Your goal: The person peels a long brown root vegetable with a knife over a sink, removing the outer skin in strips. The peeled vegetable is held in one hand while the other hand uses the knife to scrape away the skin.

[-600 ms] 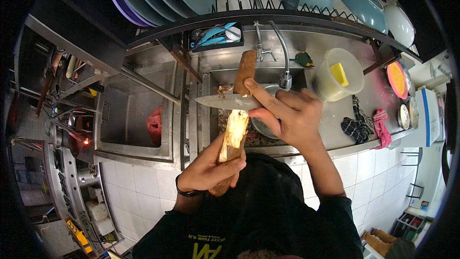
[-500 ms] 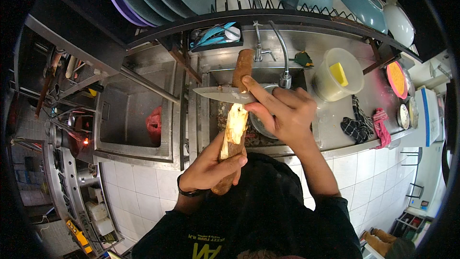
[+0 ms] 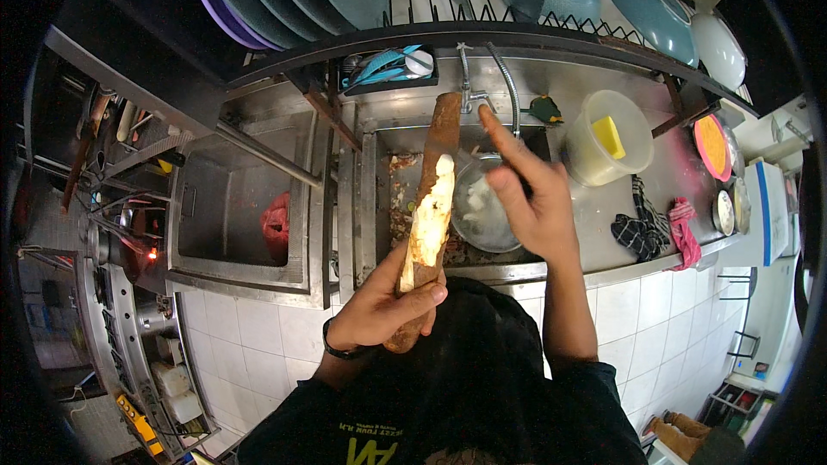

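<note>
My left hand (image 3: pixel 379 310) grips the lower end of a long brown root (image 3: pixel 442 125), whose peeled stretch shows cream flesh. My right hand (image 3: pixel 538 207) is just right of the root, forefinger and thumb raised apart, other fingers mostly hidden around the knife (image 3: pixel 469 155), which is edge-on and barely visible behind the root. Below them are the sink (image 3: pixel 383 146), with brown peelings (image 3: pixel 401 220), and a metal bowl (image 3: pixel 487 228) holding water and pale pieces.
A second sink (image 3: pixel 215 254) holds something red (image 3: pixel 276 228). Right are a plastic tub (image 3: pixel 594 164) with yellow sponge, cloths (image 3: pixel 646 228) and small bowls (image 3: pixel 724 211). A dish rack (image 3: pixel 413 30) spans above, near the tap (image 3: pixel 469 86). A lit burner (image 3: pixel 152 253) is far left.
My right hand has lifted its forefinger off the root and turned, moving slightly right. The knife blade no longer lies across the root. The root and my left hand have shifted only slightly.
</note>
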Demonstrator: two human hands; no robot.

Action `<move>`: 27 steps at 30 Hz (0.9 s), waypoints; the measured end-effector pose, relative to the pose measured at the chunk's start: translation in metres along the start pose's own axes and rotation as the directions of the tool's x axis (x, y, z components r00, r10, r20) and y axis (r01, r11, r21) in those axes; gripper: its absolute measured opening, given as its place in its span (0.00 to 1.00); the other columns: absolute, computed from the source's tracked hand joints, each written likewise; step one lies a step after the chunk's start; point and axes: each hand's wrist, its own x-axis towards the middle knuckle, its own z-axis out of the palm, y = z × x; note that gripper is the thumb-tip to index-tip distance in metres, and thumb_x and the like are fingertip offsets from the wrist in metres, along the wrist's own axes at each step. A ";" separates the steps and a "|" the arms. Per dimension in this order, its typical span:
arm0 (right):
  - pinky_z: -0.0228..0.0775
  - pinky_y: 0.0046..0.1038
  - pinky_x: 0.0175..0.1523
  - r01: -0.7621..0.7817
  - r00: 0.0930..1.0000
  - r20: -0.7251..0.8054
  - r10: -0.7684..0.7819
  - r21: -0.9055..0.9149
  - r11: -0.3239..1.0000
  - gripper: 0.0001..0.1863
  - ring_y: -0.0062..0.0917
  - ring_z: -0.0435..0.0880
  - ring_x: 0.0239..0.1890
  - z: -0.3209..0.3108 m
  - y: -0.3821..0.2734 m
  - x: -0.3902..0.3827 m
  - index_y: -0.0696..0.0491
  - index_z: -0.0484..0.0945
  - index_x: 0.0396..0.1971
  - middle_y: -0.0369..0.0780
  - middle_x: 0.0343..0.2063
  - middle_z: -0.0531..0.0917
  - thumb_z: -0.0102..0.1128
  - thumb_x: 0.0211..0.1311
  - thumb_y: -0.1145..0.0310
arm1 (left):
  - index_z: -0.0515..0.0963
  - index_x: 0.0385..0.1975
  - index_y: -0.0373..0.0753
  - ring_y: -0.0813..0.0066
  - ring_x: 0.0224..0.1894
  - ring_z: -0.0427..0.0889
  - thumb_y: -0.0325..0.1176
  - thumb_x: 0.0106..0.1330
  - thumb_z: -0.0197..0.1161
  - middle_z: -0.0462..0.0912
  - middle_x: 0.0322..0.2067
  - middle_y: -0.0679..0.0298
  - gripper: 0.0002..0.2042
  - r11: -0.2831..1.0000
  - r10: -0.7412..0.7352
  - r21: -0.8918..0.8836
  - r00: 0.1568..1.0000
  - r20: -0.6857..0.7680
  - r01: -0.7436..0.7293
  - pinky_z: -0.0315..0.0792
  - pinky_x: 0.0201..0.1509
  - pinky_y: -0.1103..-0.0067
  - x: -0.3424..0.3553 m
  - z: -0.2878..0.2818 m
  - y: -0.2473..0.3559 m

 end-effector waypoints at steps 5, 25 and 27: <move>0.75 0.29 0.29 0.158 0.986 0.069 -0.152 -0.095 0.983 0.33 0.36 0.85 0.21 0.000 -0.001 0.000 0.44 0.76 0.67 0.45 0.44 0.89 0.69 0.64 0.49 | 0.53 0.74 0.35 0.78 0.25 0.78 0.26 0.76 0.59 0.76 0.37 0.62 0.30 0.999 0.015 0.033 0.999 0.037 -0.016 0.73 0.27 0.81 -0.002 -0.002 0.007; 0.69 0.30 0.23 0.105 0.972 -0.156 -0.176 -0.379 0.920 0.22 0.27 0.79 0.14 0.054 -0.007 0.001 0.36 0.86 0.56 0.34 0.19 0.85 0.69 0.63 0.48 | 0.56 0.69 0.36 0.72 0.27 0.80 0.28 0.76 0.58 0.75 0.40 0.59 0.26 0.992 0.005 0.126 0.991 -0.131 0.011 0.77 0.28 0.76 0.000 0.001 -0.002; 0.72 0.31 0.24 0.061 0.979 -0.158 -0.130 -0.381 0.922 0.20 0.31 0.82 0.16 0.057 -0.011 0.003 0.37 0.88 0.54 0.36 0.20 0.86 0.69 0.64 0.49 | 0.53 0.72 0.35 0.76 0.27 0.81 0.29 0.76 0.60 0.76 0.38 0.61 0.30 0.995 0.007 0.097 0.986 -0.168 0.010 0.76 0.28 0.78 0.000 0.002 -0.001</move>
